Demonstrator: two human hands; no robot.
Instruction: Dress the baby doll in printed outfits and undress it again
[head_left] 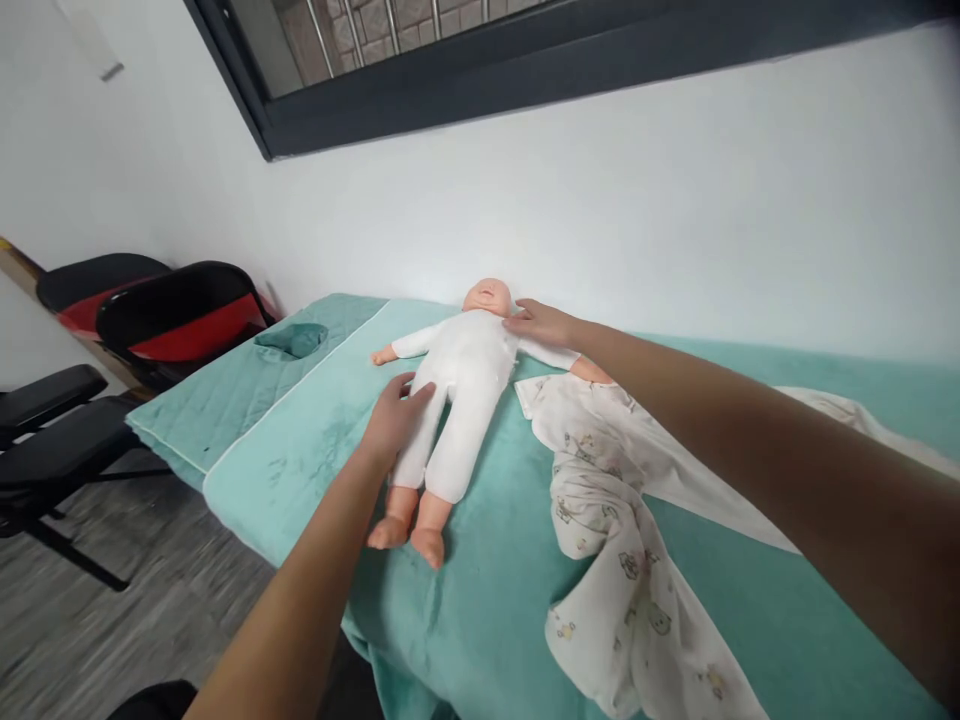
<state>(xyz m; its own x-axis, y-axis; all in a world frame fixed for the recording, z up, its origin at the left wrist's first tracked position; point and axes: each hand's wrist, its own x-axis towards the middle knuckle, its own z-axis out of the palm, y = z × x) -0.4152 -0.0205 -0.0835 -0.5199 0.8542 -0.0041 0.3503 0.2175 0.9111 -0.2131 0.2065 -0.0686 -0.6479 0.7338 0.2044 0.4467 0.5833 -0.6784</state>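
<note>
A baby doll (pixel 469 350) with a white cloth body lies on its back on the green bed cover (pixel 300 440), head toward the wall. My left hand (pixel 396 415) rests on the doll's hip and upper leg at the left, its fingers loosely stretched out. Up by the doll's shoulder and neck, my right hand (pixel 544 322) touches the white body with fingers extended. Neither hand grips anything. To the right of the doll lies a crumpled white printed cloth (pixel 600 490), partly hidden by my right forearm.
Folding chairs (pixel 180 315) in black and red stand left of the bed, beside a black armchair (pixel 67 420). A quilted green section with a face hole (pixel 292 340) forms the bed's left end. Behind runs a white wall (pixel 600 220) under a dark window frame (pixel 465 75).
</note>
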